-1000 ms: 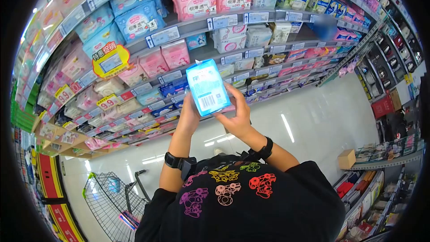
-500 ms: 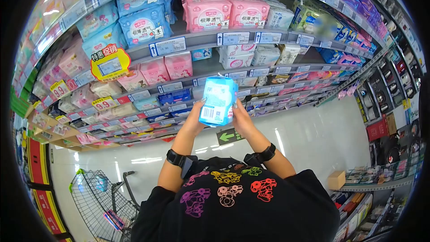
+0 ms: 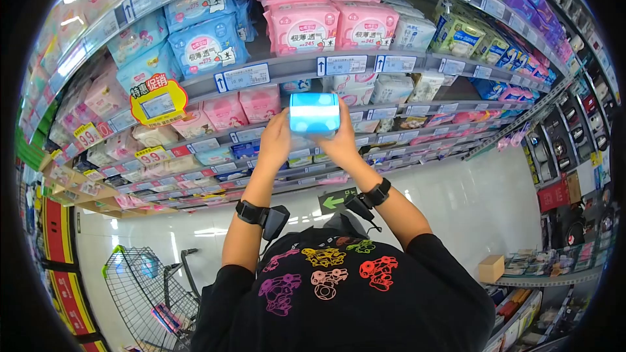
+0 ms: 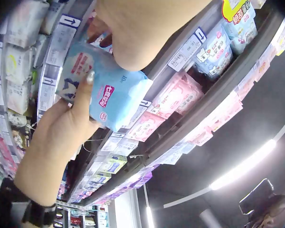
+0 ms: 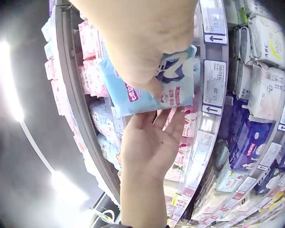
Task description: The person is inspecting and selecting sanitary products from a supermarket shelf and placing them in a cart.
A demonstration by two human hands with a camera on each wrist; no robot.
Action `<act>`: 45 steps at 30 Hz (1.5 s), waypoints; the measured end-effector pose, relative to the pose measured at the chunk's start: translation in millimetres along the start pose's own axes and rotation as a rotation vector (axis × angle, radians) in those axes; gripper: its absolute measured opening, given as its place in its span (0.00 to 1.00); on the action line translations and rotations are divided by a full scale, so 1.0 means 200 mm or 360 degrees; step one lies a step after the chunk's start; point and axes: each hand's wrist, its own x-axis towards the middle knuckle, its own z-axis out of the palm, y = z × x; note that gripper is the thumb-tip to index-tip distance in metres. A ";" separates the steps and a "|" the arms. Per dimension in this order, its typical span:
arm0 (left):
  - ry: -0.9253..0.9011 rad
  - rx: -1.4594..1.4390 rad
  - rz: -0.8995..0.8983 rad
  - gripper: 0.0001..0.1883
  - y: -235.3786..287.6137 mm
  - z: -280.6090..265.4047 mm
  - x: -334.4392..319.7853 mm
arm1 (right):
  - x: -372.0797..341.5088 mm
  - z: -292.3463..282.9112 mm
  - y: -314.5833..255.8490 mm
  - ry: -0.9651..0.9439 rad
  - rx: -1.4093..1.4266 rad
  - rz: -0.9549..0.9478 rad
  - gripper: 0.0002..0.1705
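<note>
In the head view a light-blue soft pack of sanitary pads [image 3: 314, 114] is held up before the shelves, a narrow blue side with pale spots facing the head camera. My left hand [image 3: 275, 142] grips its left side and my right hand [image 3: 340, 142] its right side. In the left wrist view the pack [image 4: 118, 92] shows printed lettering, with the right hand's thumb [image 4: 84, 95] lying across it. From the right wrist, the left hand [image 5: 149, 147] is seen at the pack's lower edge, and the right hand [image 5: 142, 52] covers part of its front.
Shelves of pink packs [image 3: 303, 26] and blue packs [image 3: 207, 45] curve across the front, edged with price labels [image 3: 242, 78]. A yellow promotion sign [image 3: 158, 101] sticks out at left. A wire shopping cart [image 3: 147, 293] stands behind on the left, with a cardboard box [image 3: 491, 268] at right.
Both hands have lifted the pack away from the body toward the shelves. It has tipped, so the barcode face seen earlier has turned out of the head view and a spotted side shows.
</note>
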 end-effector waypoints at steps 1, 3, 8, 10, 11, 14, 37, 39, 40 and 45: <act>0.0023 -0.0038 -0.0036 0.18 -0.02 0.01 0.01 | 0.03 0.02 0.01 0.0024 0.0012 0.0028 0.52; 0.0035 -0.0084 -0.0125 0.19 -0.02 0.01 0.02 | 0.09 0.05 0.07 0.0028 0.0050 0.0049 0.52; -0.0006 -0.0039 -0.0117 0.25 0.07 0.07 0.05 | 0.25 0.11 0.16 -0.0033 -0.0020 0.0037 0.47; 0.0012 0.0016 -0.0094 0.29 0.03 0.11 0.08 | 0.29 0.14 0.19 -0.0050 -0.0194 0.0166 0.46; 0.0047 0.0022 -0.0041 0.29 0.01 0.13 0.09 | 0.31 0.14 0.20 -0.0058 -0.0280 0.0058 0.45; -0.0030 -0.0127 -0.0066 0.28 0.12 0.12 0.13 | 0.36 0.18 0.24 -0.0088 -0.0244 0.0025 0.46; 0.0065 -0.0048 -0.0130 0.45 -0.12 0.26 0.30 | 0.48 0.25 0.27 -0.0429 -0.0669 0.0335 0.33; 0.0058 0.0011 -0.0115 0.44 -0.11 0.23 0.28 | 0.39 0.24 0.28 -0.0352 -0.0731 0.0301 0.37; 0.0067 0.0034 -0.0113 0.44 -0.07 0.21 0.28 | 0.34 0.21 0.22 -0.0364 -0.0712 0.0229 0.38; 0.0069 0.0054 0.0016 0.44 0.01 0.20 0.24 | 0.16 -0.01 0.13 -0.0327 -0.0590 -0.0217 0.39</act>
